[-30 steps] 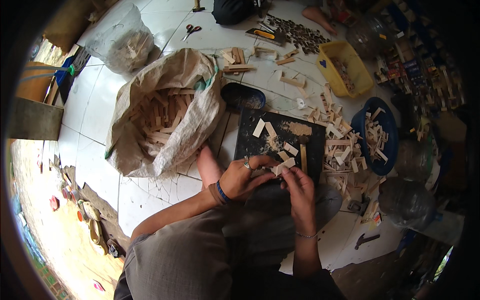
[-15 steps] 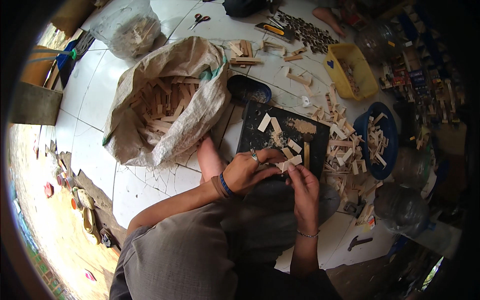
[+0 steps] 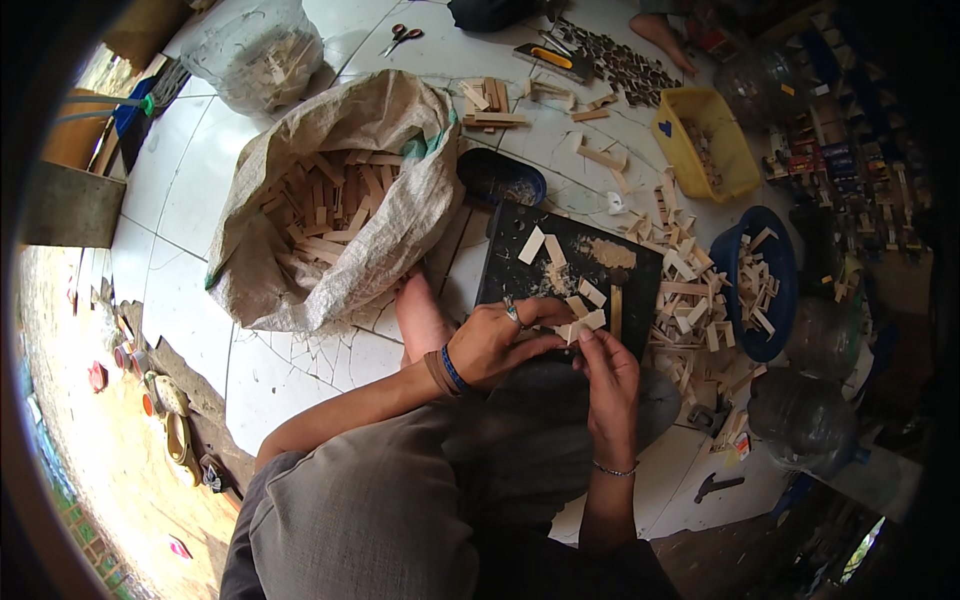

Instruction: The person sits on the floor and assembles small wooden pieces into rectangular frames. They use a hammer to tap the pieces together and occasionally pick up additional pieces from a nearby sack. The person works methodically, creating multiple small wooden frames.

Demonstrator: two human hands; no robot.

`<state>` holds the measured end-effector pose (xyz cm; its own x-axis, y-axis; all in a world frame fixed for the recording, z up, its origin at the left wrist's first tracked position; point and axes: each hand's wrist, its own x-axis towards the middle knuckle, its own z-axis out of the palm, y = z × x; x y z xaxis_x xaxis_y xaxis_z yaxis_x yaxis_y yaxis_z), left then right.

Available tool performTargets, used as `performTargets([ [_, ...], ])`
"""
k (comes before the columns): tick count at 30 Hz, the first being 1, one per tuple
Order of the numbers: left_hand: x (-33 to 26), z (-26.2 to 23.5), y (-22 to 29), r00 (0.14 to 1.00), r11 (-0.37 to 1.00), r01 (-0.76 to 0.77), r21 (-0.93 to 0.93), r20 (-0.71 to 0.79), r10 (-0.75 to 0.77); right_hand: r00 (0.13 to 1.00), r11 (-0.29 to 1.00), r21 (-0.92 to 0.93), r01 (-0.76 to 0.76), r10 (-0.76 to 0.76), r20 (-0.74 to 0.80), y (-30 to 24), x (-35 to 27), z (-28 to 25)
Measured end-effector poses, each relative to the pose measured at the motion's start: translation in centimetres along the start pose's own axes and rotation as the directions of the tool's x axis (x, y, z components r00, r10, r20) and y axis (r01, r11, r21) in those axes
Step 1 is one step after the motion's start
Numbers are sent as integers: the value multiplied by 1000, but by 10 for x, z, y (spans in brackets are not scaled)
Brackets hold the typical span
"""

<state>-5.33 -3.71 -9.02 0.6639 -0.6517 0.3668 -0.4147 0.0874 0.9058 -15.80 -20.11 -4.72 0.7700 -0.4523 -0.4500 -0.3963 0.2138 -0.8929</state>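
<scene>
Over the near edge of a black board [image 3: 510, 225], my two hands meet at a small pale wooden piece [image 3: 587, 323] with an angled shape. My left hand [image 3: 496, 338], wearing a ring, pinches its left end. The fingertips and thumb of my right hand [image 3: 608, 368] close on its right end. Several loose wooden blocks [image 3: 532, 245] lie on the board among sawdust [image 3: 608, 252]. Beside the held piece is a wooden-handled tool [image 3: 615, 312], its far end dark. My fingers partly cover the joint of the piece.
A woven sack [image 3: 400, 235] of wooden strips stands left, near a clear plastic bag [image 3: 255, 60]. Right of the board are a heap of joined wooden pieces [image 3: 690, 315], a blue basin [image 3: 775, 340] and a yellow tub [image 3: 745, 175]. A hammer [image 3: 720, 486] lies nearer. Another person's foot [image 3: 665, 40] shows far off.
Both hands keep their hold on the wooden piece, almost unmoved. The whole view has shifted very slightly.
</scene>
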Motion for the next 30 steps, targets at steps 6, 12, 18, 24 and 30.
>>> performTargets([
  [6, 0, 1, 2, 998, 998, 53, -31, -44, -55, 1000, 1000, -10, 1, -1, -24, 2, 1, 2],
  [12, 1, -2, 2, 1000, 1000, 28, -1, 1, -28, 1000, 999, -51, 15, -16, -18, 1, 1, 0],
  [18, 1, 0, 2, 1000, 999, 2, 36, -12, -1, 999, 999, -47, 17, -18, -33, -1, -1, 1],
  [24, 2, 1, 3, 999, 997, -28, 76, -24, 30, 998, 997, -76, 8, -13, -61, -3, -2, 4],
  [30, 8, -15, 7, 999, 999, -4, 32, 38, 3, 998, 997, -82, 9, -15, -65, -6, -2, 7],
])
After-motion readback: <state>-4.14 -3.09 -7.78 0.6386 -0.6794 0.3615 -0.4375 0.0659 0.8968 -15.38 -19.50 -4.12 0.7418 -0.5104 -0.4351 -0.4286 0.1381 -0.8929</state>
